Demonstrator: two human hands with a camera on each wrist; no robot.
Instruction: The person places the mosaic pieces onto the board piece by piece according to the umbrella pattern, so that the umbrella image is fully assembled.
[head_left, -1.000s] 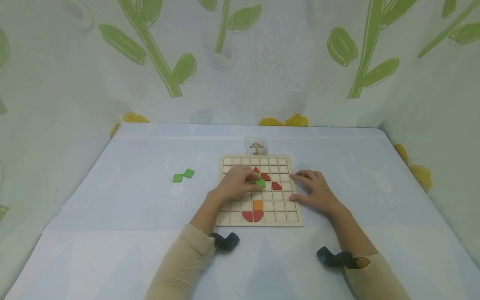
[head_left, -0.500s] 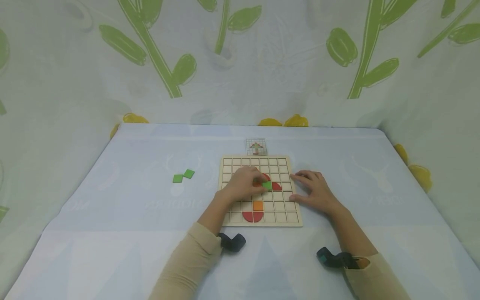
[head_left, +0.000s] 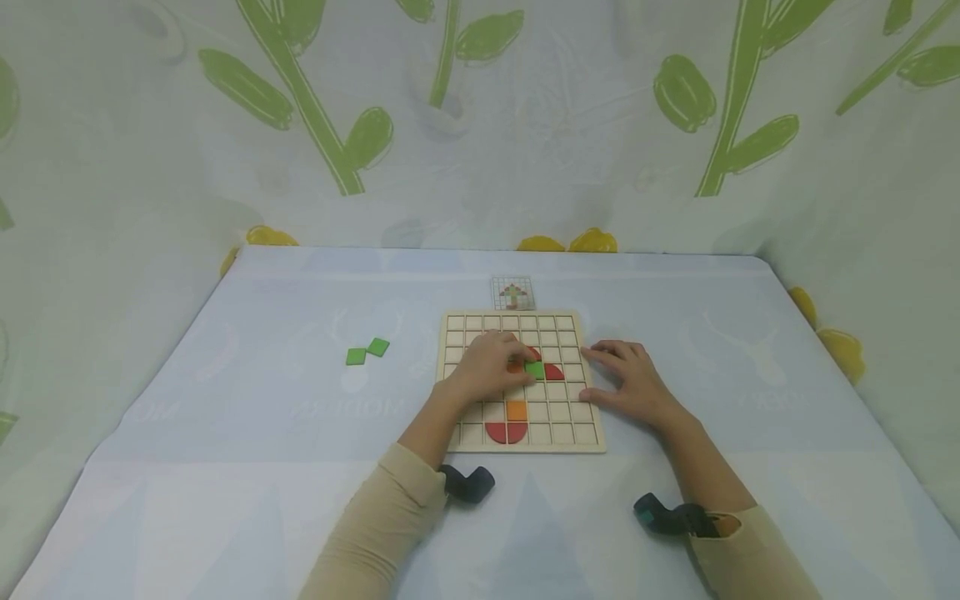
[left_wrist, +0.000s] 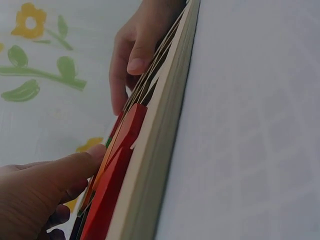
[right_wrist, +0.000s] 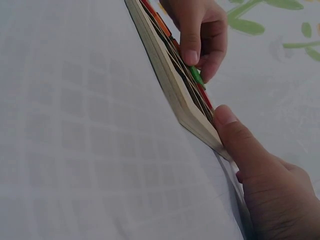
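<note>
My left hand is over the middle of a wooden grid board, its thumb and fingers pinching a green square tile. In the right wrist view that green tile appears slightly tilted at the board's surface. Beside it on the right lies a red quarter-circle piece. Other pieces near the board's middle are partly covered by the left hand. At the board's right edge, my right hand touches the rim with thumb and fingers spread apart. An orange square sits above two red quarter circles in the lower cells.
Two loose green square tiles lie on the white tablecloth left of the board. A small pattern card lies just behind the board's far edge. Leaf-printed cloth encloses the back and sides.
The left hand has moved a little to the right with the green tile, bringing it into the cell beside the red quarter circle. The right hand has stayed put.
</note>
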